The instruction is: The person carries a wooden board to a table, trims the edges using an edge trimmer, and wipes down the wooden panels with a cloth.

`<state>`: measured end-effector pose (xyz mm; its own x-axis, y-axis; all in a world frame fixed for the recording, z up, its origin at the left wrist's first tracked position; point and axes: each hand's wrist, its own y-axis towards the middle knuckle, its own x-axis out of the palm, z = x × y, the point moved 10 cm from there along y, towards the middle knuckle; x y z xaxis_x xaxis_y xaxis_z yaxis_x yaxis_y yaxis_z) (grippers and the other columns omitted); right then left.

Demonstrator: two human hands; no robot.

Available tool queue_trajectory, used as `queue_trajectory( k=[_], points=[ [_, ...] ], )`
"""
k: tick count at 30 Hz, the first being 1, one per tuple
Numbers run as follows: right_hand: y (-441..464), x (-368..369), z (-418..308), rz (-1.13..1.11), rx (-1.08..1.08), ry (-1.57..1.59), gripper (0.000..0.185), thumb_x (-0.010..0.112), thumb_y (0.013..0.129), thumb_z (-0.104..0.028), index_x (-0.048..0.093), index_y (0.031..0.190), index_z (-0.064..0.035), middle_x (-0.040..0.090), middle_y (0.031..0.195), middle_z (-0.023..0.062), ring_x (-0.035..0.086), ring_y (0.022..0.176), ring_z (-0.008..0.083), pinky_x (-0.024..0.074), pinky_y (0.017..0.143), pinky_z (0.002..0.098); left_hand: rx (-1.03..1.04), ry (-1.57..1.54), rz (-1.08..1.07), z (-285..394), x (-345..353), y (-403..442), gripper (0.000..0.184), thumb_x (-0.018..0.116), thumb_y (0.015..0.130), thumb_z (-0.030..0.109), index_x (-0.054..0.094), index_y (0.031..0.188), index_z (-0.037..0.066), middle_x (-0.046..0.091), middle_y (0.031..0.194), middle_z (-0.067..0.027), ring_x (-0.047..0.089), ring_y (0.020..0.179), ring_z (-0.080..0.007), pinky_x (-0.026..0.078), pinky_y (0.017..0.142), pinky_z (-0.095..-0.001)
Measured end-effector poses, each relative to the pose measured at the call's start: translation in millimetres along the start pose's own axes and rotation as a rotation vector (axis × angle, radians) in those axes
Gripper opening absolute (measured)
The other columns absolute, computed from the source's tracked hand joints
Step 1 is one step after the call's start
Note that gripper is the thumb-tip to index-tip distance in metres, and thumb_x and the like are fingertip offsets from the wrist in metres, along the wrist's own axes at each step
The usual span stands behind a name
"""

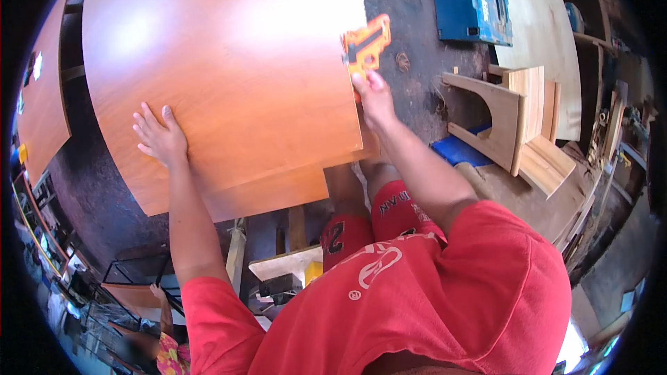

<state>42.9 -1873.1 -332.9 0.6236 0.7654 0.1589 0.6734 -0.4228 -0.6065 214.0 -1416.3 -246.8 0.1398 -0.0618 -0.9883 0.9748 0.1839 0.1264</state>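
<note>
A large glossy orange-brown wooden sheet (pixel 257 97) lies across the upper middle of the head view, with another brown sheet (pixel 278 198) showing under its near edge. My left hand (pixel 161 137) rests flat on the sheet's left part, fingers spread. At the sheet's right edge my right hand (pixel 375 101) is closed on the lower end of an orange tool (pixel 367 47) with a dark strip along it. The tool touches the sheet's edge; its exact kind I cannot tell.
To the right are a blue toolbox (pixel 472 3), an open wooden frame with a curved cutout (pixel 511 121) and a pale sheet (pixel 556 42). A light board (pixel 285 262) lies low near my legs. Another person's arm (pixel 165 312) shows at the lower left.
</note>
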Motion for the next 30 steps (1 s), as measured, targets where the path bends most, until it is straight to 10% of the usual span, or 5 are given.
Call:
queue_trajectory(
  k=[24,30],
  points=[
    [-168.4,-106.2,115.3,-0.169,0.305,-0.030,0.017,0.057,0.094,-0.012,0.056,0.109,-0.0037,0.065,0.091,0.0071,0.063,0.080,0.0152,0.0507,0.076,0.0288,-0.021,-0.009,-0.016,-0.5,-0.4,3.0,0.066,0.035,0.094,0.060,0.028,0.148,0.023,0.021,0.155,-0.0119,0.017,0.143,-0.0322,0.011,0.110,-0.0606],
    [-144.1,-127.1,18.6,-0.097,0.215,0.090,0.015,0.058,0.093,-0.011,0.056,0.107,-0.0047,0.064,0.089,0.0073,0.063,0.079,0.0170,0.0529,0.075,0.0313,-0.011,0.013,0.080,31.0,14.4,-5.1,0.069,0.045,0.092,0.055,0.027,0.148,0.018,0.021,0.154,-0.0147,0.015,0.143,-0.0347,0.011,0.107,-0.0665]
  ],
)
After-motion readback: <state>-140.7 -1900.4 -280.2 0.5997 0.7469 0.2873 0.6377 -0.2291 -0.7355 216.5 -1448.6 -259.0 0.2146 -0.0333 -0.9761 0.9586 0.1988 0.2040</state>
